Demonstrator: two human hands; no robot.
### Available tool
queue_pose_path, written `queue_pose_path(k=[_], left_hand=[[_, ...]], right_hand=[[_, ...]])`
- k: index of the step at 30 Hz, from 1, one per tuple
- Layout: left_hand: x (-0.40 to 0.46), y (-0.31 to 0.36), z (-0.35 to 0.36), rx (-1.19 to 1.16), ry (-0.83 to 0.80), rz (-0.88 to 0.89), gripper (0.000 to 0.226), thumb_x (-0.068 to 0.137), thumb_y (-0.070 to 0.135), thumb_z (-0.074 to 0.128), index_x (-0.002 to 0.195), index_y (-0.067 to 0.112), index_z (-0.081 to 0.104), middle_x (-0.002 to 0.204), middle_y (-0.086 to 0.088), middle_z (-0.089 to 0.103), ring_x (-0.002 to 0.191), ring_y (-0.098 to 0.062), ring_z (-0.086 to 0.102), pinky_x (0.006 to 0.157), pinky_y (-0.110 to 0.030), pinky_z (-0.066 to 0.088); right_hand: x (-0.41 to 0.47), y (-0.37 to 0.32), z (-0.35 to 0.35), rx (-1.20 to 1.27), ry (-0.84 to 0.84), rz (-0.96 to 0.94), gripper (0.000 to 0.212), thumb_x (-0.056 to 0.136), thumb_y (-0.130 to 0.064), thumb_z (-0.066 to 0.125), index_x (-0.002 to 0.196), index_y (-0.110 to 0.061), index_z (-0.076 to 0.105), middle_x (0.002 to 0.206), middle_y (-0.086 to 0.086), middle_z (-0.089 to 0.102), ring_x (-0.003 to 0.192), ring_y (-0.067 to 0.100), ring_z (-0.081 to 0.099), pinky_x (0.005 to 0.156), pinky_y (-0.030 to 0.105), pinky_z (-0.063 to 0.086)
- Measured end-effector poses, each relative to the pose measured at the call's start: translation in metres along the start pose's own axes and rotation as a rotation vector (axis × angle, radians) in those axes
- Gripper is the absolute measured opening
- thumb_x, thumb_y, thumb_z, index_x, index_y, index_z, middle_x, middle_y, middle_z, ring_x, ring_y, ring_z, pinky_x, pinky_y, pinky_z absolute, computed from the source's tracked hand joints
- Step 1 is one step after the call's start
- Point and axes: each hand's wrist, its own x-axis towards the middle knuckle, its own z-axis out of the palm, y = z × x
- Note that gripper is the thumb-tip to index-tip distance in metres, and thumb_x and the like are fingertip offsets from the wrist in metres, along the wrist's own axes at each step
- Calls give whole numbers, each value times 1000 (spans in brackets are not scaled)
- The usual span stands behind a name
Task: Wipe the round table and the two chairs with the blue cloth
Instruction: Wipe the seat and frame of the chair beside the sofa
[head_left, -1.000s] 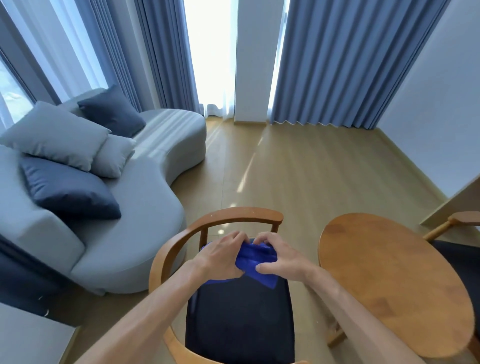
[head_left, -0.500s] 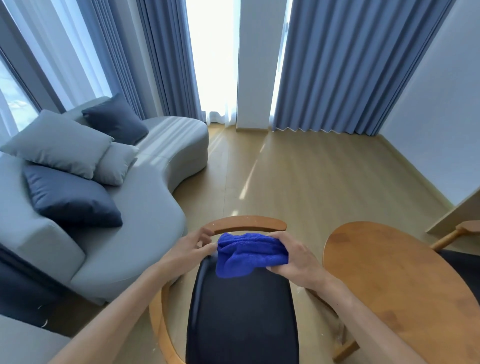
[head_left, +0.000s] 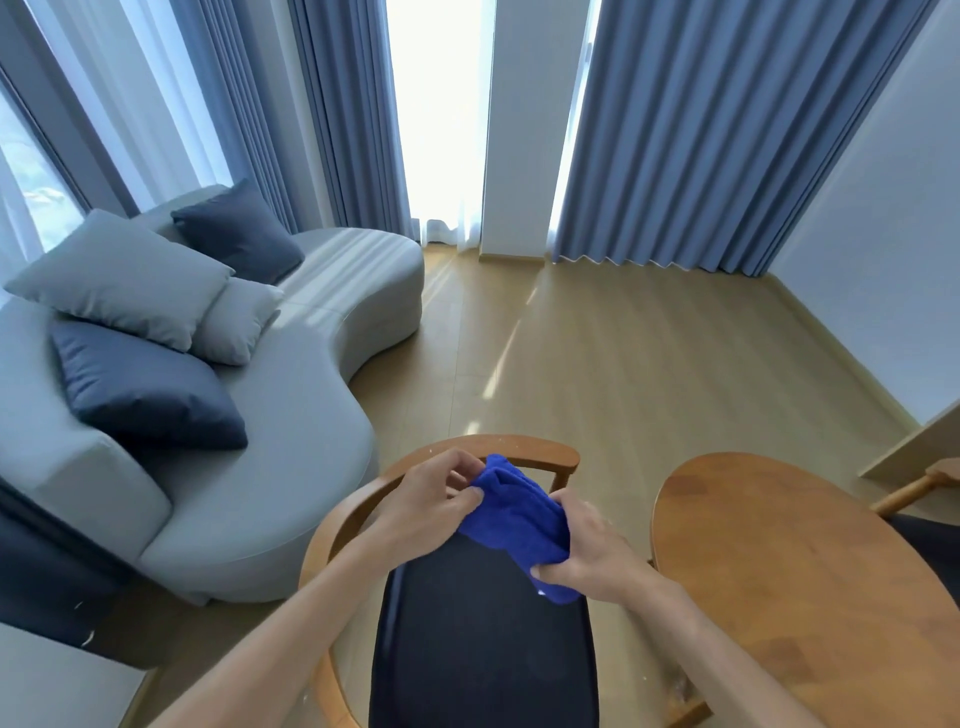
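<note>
The blue cloth is bunched up between both hands, held in the air above the dark seat pad of the near chair, just in front of that chair's curved wooden backrest.

Far to the left of the chair, a grey curved sofa runs along the window side, carrying two dark blue cushions and two pale grey cushions. Just left of the cloth, the left hand has its grip closed on the cloth's upper end, thumb and curled fingers pinching the fabric near the backrest. The cloth slopes down from there toward the person. At its lower end the right hand has its grip wrapped round the cloth, fingers curled over the bundle and thumb under it.

Right of the chair, close beside its seat, stands the round wooden counter, its top bare wood with a light sheen. Beyond the counter's far right edge, the second chair shows only a wooden arm and a strip of dark seat at the picture's border.

Behind the chair, a pale wooden floor stretches to blue-grey curtains with a bright gap of window between them.
</note>
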Motion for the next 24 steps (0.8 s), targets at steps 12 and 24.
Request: queue_pose_path(k=[12,24], left_hand=[[10,18,0,318,-55,330,24,87,2,48,93,24,57,94,19,54,87,-1,52,73,-10,39],[16,29,-15,255,-45,294,38,85,-2,51,90,36,56,95,23,54,97,4,48,78,-12,34]], right_hand=[[-2,-52,-31,214,221,-331,19,84,-16,70,100,-24,63,94,-12,62,87,8,58,76,20,48],[1,-72,-55,433,177,-232,15,88,-3,62,87,-18,64,81,0,70,75,13,67,67,30,55]])
